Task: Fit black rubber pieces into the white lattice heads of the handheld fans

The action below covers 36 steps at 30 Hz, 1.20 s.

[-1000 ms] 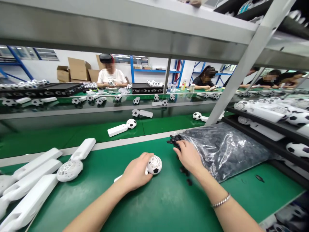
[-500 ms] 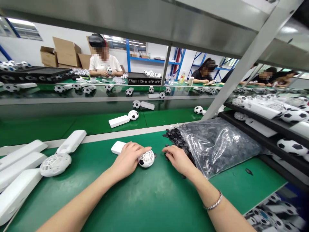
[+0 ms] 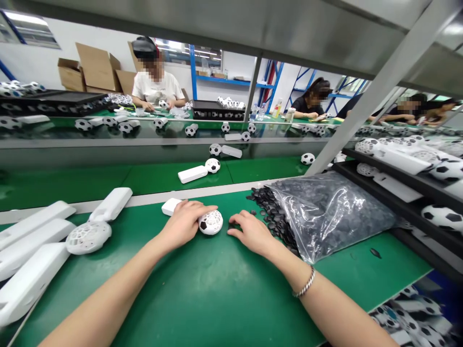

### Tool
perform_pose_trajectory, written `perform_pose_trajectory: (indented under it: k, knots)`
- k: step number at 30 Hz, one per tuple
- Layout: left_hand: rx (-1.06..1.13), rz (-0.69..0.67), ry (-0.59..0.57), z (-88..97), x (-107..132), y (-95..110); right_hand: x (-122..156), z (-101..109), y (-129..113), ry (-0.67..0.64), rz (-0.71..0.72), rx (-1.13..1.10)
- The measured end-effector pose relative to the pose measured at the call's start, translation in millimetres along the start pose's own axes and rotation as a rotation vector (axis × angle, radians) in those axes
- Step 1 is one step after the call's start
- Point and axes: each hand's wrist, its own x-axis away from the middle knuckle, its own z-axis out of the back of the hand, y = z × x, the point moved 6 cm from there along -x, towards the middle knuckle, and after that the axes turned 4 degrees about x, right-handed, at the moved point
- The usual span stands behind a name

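Observation:
My left hand lies curled over a white handheld fan with a football-patterned head, holding it down on the green mat; its white handle end sticks out behind my fingers. My right hand rests on the mat just right of the fan head, fingers bent and pinched near small black pieces that spill from a clear plastic bag. What its fingertips hold, if anything, is too small to make out.
Several white fans lie at the left. Another fan lies on the conveyor belt behind. Black trays with fans stand at the right. A slanted metal post rises by the bag. Other people work across the line.
The fan was laid flat on the mat under my left hand. My right hand left the pile of black pieces and moved left, close to the fan head.

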Motion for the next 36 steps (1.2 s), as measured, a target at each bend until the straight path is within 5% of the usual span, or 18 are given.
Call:
perform_pose_trajectory:
  k: [7,16,20,27,32,36]
  knots:
    - [0.024,-0.006,0.046,-6.4,1,7,-3,1,7,-0.047,0.041,-0.267]
    - [0.067,-0.022,-0.032,-8.9,2,14,13,27,-25,0.101,0.350,-0.337]
    - [0.094,0.016,-0.072,-8.7,3,18,12,19,-26,0.103,0.292,-0.386]
    - [0.089,0.093,0.073,-11.5,2,22,6,8,-16,0.206,0.188,-0.547]
    - [0.098,0.055,0.107,-9.7,1,29,0,-4,-12,0.126,0.114,-0.754]
    - [0.090,0.011,0.116,-11.1,4,31,-6,11,2,0.153,0.092,-0.591]
